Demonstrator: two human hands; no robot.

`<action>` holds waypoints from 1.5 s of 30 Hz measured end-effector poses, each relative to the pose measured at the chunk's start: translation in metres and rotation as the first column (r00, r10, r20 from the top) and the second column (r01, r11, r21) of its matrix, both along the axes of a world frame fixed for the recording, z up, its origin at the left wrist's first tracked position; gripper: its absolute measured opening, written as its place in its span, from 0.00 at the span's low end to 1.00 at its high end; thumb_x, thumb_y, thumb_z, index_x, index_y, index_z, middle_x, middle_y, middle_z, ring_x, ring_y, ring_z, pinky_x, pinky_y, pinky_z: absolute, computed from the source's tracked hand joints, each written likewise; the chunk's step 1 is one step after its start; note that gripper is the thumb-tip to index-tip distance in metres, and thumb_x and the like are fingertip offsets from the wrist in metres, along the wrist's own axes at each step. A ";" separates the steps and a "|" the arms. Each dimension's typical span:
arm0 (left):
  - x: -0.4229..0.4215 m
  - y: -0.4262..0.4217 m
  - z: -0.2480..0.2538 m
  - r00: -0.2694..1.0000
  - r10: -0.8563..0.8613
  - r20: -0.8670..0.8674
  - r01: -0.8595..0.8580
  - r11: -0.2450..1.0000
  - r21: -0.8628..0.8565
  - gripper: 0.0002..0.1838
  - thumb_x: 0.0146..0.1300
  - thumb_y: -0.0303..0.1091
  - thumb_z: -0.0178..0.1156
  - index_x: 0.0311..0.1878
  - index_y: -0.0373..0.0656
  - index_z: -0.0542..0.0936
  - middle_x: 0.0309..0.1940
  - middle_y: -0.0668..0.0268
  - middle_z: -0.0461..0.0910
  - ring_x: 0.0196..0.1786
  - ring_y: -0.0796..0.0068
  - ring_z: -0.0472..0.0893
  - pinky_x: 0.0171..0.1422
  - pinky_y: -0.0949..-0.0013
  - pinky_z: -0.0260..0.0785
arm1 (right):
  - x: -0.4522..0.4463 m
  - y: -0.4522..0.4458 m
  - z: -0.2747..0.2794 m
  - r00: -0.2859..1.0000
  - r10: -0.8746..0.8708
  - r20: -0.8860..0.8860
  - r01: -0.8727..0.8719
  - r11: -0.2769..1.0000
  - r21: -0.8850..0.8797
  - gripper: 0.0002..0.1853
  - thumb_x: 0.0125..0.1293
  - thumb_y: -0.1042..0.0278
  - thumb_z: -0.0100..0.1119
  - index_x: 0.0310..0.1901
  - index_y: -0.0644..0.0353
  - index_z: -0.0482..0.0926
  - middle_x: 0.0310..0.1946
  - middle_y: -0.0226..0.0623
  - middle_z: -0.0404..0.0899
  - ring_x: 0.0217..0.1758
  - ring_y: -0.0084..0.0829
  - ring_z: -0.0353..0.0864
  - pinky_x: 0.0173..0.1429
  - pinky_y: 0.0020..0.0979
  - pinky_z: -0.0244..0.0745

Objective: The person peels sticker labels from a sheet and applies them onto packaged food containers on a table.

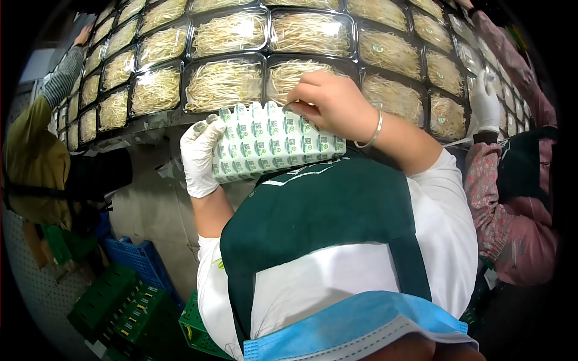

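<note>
A white sheet of green-printed stickers [271, 144] with small square codes is spread in front of my apron. My left hand [201, 156], in a white glove, grips the sheet's left end, thumb at its upper corner. My bare right hand [337, 102], a bracelet on its wrist, pinches at the top edge of the sheet; whether a single sticker is between the fingertips is hidden. Just beyond the sheet sits a tray of bean sprouts [224, 83]. Another tray of bean sprouts [289, 75] is partly covered by my right hand.
Rows of packed sprout trays [229, 33] fill the table; some on the right carry round stickers. A co-worker's sleeve [63, 75] reaches in at left, a gloved co-worker's hand [485, 102] at right. Green crates [114, 301] and a blue pallet [141, 265] stand on the floor.
</note>
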State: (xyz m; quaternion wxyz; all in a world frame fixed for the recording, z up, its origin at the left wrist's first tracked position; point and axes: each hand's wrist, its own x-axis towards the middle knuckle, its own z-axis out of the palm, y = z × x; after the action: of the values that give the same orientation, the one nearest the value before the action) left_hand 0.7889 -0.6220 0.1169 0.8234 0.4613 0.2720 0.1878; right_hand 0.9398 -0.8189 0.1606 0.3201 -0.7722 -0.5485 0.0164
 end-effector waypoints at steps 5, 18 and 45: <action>0.002 0.009 -0.009 0.999 0.006 -0.049 -0.009 0.998 -0.056 0.05 0.50 0.21 0.61 0.32 0.37 0.77 0.29 0.66 0.79 0.29 0.80 0.77 0.36 0.78 0.70 | 0.121 -0.039 -0.008 0.758 -0.392 -0.521 0.504 0.860 0.086 0.09 0.57 0.62 0.57 0.36 0.57 0.79 0.28 0.32 0.79 0.28 0.22 0.76 0.33 0.25 0.71; -0.015 0.012 -0.010 0.978 0.206 0.043 -0.206 0.978 0.015 0.05 0.51 0.19 0.58 0.32 0.38 0.77 0.31 0.63 0.79 0.33 0.77 0.78 0.39 0.75 0.72 | 0.305 -0.094 -0.069 0.494 -0.810 0.315 0.825 0.323 -0.463 0.35 0.52 0.43 0.55 0.53 0.64 0.63 0.46 0.49 0.74 0.49 0.42 0.75 0.48 0.40 0.72; -0.016 0.007 0.019 0.785 0.564 -0.256 -0.527 0.825 0.202 0.05 0.57 0.28 0.53 0.30 0.36 0.74 0.28 0.63 0.78 0.30 0.76 0.76 0.37 0.74 0.69 | 0.556 0.079 -0.083 0.584 -0.719 0.377 0.809 0.473 -0.350 0.43 0.42 0.45 0.64 0.54 0.70 0.63 0.46 0.53 0.73 0.49 0.43 0.74 0.55 0.33 0.68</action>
State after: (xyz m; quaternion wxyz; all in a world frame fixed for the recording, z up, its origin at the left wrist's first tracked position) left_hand 0.7730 -0.6154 0.1361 0.6524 0.4343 0.5056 0.3606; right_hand 1.4958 -0.7397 0.0779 0.0378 -0.9866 -0.1470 -0.0600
